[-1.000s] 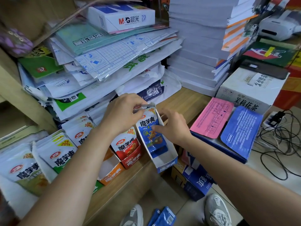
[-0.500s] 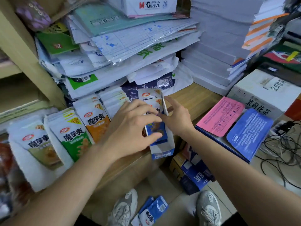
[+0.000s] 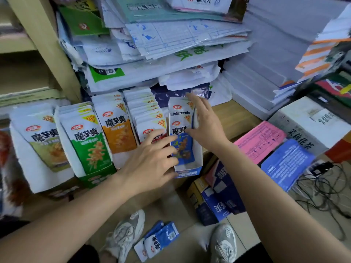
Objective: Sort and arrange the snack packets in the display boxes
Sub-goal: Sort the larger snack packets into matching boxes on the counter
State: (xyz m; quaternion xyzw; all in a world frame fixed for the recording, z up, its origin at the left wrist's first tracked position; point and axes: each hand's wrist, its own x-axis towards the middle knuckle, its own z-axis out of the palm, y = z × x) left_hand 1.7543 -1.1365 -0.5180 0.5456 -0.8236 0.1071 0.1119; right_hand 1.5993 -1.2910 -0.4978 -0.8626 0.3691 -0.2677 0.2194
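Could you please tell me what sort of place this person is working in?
Probably a small stationery-and-snack shop: colourful foil snack packets standing in cardboard display boxes, tall stacks of white paper reams, and a pile of plastic-wrapped printed forms.

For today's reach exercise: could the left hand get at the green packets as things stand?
Probably yes: the green packets stand uncovered, front face bare, just left of the left hand.

Left hand [image 3: 152,160] off blue packet [image 3: 184,148] top, lower now (fingers [image 3: 163,139] straighter)
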